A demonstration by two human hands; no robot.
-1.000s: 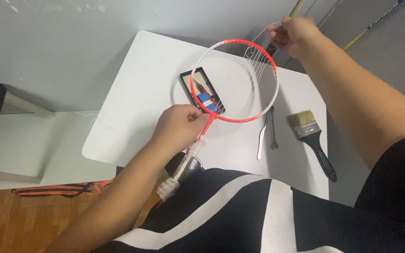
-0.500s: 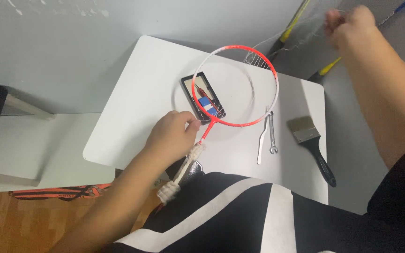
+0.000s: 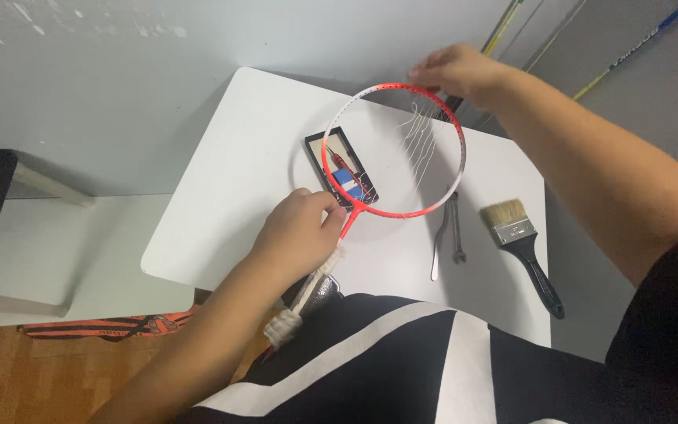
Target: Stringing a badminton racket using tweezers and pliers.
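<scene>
My left hand (image 3: 298,230) grips the shaft of a red and white racket (image 3: 457,168) just below its round head, above a handle wrapped in loose white cloth (image 3: 301,300). The racket's head hangs over a white table (image 3: 245,169). My right hand (image 3: 457,71) rests on the far rim of the head, fingers closed on the white string (image 3: 421,129). A few loose strands run down across the right part of the frame; the other part of the head is unstrung.
Under the racket head lies a small black tray (image 3: 315,146) with a red tool and a blue item. A metal wrench (image 3: 456,232), a flat metal tool (image 3: 438,242) and a black-handled paintbrush (image 3: 521,242) lie on the table's right side. Thin yellow poles lean at the wall.
My right hand, raised high and to the right half a second ago, has come back down to the racket's far rim. The strands now hang slack across the frame. My left hand barely moved.
</scene>
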